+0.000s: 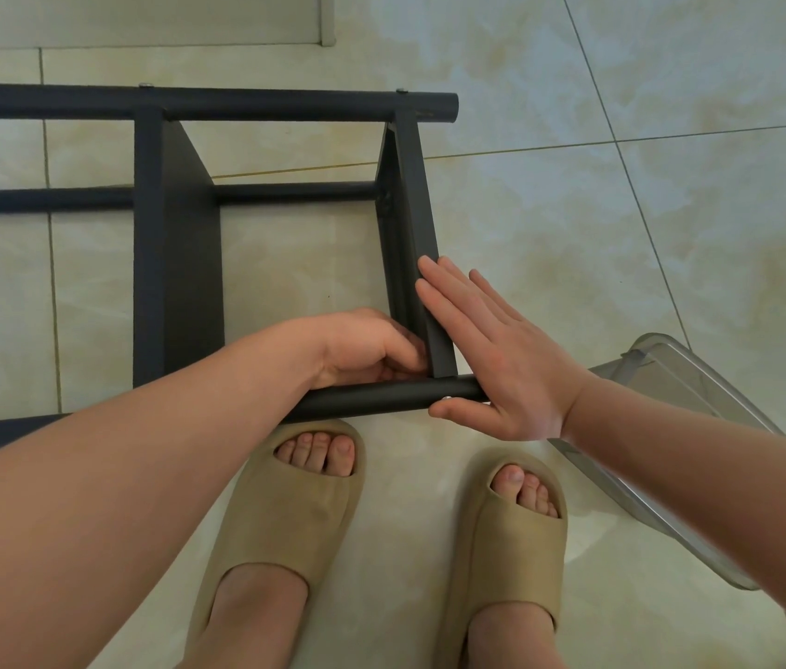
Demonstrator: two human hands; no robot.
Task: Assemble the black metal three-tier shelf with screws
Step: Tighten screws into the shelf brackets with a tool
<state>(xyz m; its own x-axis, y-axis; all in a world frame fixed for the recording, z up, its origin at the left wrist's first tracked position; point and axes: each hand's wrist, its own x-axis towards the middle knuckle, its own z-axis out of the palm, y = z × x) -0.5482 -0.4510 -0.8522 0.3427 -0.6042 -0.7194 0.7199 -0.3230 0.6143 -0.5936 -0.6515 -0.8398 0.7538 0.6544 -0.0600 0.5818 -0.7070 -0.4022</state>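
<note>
Shelf (178, 263) lies sideways on floor (622, 210), end panel (417, 210) being joined to near tube (381, 397): right hand (502, 359) presses flat on panel, left hand (366, 345) curls inside corner (holds what, cannot tell); next, prob. tighten the screw (447, 398) w/o shifting joint.

Left forearm (139, 475): bare, reaching from the lower left edge up and to the right, across the middle of the view.
Left hand (366, 342): back turned upward, wrist slightly bent; fingers (405, 352) curled under, tips tucked out of sight, so whether they pinch anything cannot be told.
Right forearm (695, 456): bare, coming in from the right edge toward the upper left.
Right hand (492, 359): flat, back toward the camera, four fingers straight and close together, pointing up and left.
Right thumb (458, 410): spread wide, pointing left.
Spacing: the two hands sit near each other, not touching.
</note>
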